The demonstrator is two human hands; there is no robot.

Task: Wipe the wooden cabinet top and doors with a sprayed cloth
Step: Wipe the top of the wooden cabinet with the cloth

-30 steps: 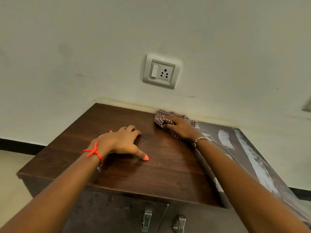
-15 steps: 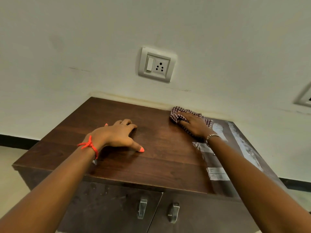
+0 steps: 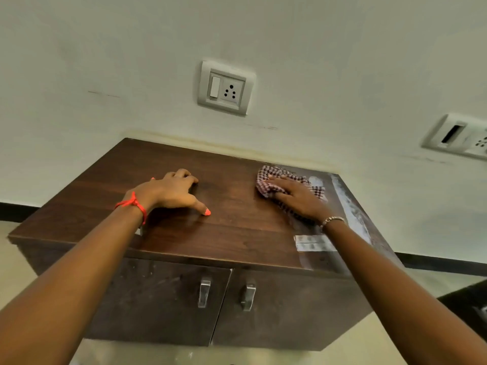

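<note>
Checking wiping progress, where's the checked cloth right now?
In the head view, the checked cloth lies at the back right of the cabinet top, pressed under the right hand.

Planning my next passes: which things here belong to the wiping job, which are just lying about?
Job: checked cloth under right hand; cabinet top; doors; left hand resting on top.
Lying about: blister strips on top; wall socket; second wall plate.

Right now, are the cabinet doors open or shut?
Shut. Both cabinet doors lie flush, meeting at the centre seam between the handles.
</note>
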